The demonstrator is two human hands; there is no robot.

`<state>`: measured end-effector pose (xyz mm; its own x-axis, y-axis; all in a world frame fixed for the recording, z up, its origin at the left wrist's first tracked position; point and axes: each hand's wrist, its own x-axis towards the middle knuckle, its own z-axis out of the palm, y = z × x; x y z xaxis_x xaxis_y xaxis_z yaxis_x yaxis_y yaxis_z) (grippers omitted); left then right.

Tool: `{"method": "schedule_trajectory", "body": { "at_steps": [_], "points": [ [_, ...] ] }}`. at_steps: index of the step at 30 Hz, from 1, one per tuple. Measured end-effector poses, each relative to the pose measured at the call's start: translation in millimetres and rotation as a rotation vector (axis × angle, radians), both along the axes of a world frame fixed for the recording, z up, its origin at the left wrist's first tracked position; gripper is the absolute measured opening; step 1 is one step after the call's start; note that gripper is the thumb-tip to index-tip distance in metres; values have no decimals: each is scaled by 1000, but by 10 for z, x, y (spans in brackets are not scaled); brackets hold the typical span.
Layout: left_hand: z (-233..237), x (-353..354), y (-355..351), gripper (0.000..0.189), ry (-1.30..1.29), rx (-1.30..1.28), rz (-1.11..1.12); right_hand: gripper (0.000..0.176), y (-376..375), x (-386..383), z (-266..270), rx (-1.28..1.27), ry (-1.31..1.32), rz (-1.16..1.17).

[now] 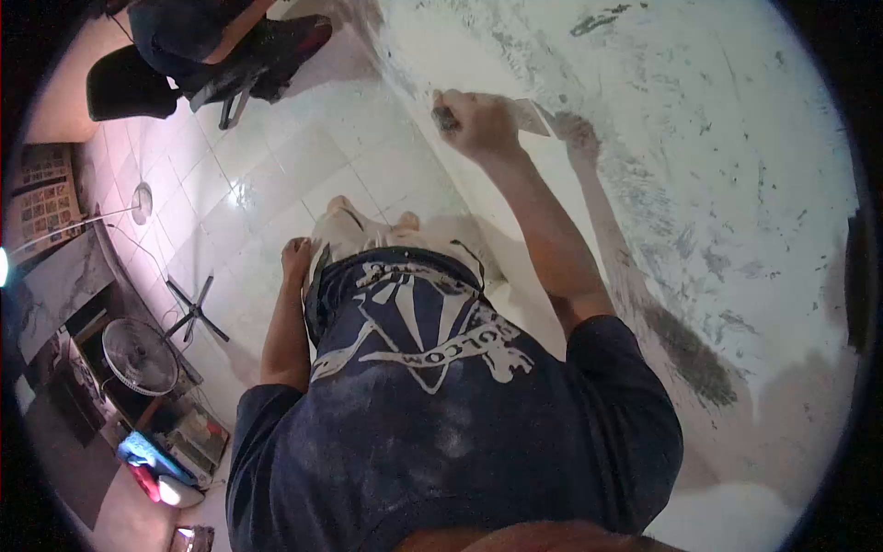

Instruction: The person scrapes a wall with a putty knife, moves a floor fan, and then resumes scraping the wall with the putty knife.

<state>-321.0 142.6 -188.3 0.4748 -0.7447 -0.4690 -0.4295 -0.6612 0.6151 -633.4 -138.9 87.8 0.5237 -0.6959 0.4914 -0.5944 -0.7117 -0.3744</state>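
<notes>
My right hand is raised at the wall, its fingers wrapped round the dark handle of a putty knife. The flat blade points right, close to its own shadow on the wall; whether it touches is hard to tell. Grey-green patches and streaks mark the whitish wall surface. My left hand hangs low beside my light trousers, looking closed with fingers curled. Anything inside it is hidden.
A seated person is at the upper left on a black chair. Pale floor tiles run along the wall's foot. A round fan, a dark cross-shaped stand base and a lamp-like pole stand at left.
</notes>
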Motion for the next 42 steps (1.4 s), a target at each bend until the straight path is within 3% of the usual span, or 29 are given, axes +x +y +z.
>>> {"method": "schedule_trajectory", "body": {
  "at_steps": [1, 3, 5, 7, 10, 13, 14, 15, 16, 17, 18, 21, 22, 25, 27, 28, 31, 34, 36, 38, 41, 42],
  "points": [
    [-6, 56, -95, 30, -35, -9, -17, 20, 12, 46, -1, -135, 76, -28],
    [119, 37, -161, 31, 53, 23, 66, 22, 65, 117, 197, -170, -24, 22],
    [173, -12, -132, 32, 108, 7, 103, 26, -78, 106, 159, -117, -110, 29],
    [149, -11, -149, 33, 27, -24, 11, 28, -249, 50, -78, -113, 7, -20],
    [65, 36, -111, 34, 55, 1, 85, 24, 13, 309, 244, -186, -4, 110],
    [108, 32, -76, 33, 58, -8, 69, 21, -336, 154, -189, -97, -62, 50],
    [160, 11, -93, 32, 51, 29, 100, 20, -298, 226, -289, -118, 38, 95],
    [6, 103, -33, 32, -47, -98, -98, 21, -210, 323, -201, -112, 61, 106],
    [-169, 151, 30, 31, 30, -58, 30, 22, -93, 351, -114, -150, 51, 115],
    [-54, 94, 20, 31, 108, -14, 161, 23, -8, 401, 109, -184, 43, 127],
    [-13, 83, 42, 31, 88, -20, 152, 26, 8, 407, 227, -221, -19, 170],
    [-74, 126, 81, 31, 53, 11, 107, 11, -321, 281, -114, -98, 63, 25],
    [-116, 133, 86, 31, 53, -2, 111, 6, -268, 303, -187, -84, 110, 75],
    [-136, 165, 124, 31, 97, 6, 178, 12, 0, 430, 148, -95, 122, 69],
    [-1, 113, 117, 31, 88, -6, 140, 6, -277, 297, -109, 21, -39, -13],
    [3, 98, 124, 31, 90, -11, 131, 6, -377, 258, -339, -25, 120, -72],
    [-92, 117, 89, 30, 76, 43, 155, 15, -50, 470, 66, -146, 53, 11],
    [80, 71, 74, 30, 96, 51, 138, 16, -284, 330, -106, -56, -53, 4],
    [-135, 107, 144, 30, 107, 7, 134, 18, -355, 301, -245, -67, 21, 13],
    [-445, 210, 229, 29, 166, 5, 220, 23, -220, 400, 107, -87, -56, 8],
    [125, 40, 106, 28, 105, 3, 116, 27, -444, 214, -49, -70, -47, -153],
    [-34, 82, 181, 28, 93, -3, 119, 28, -483, 258, -83, -193, -169, -85]
  ]
}}
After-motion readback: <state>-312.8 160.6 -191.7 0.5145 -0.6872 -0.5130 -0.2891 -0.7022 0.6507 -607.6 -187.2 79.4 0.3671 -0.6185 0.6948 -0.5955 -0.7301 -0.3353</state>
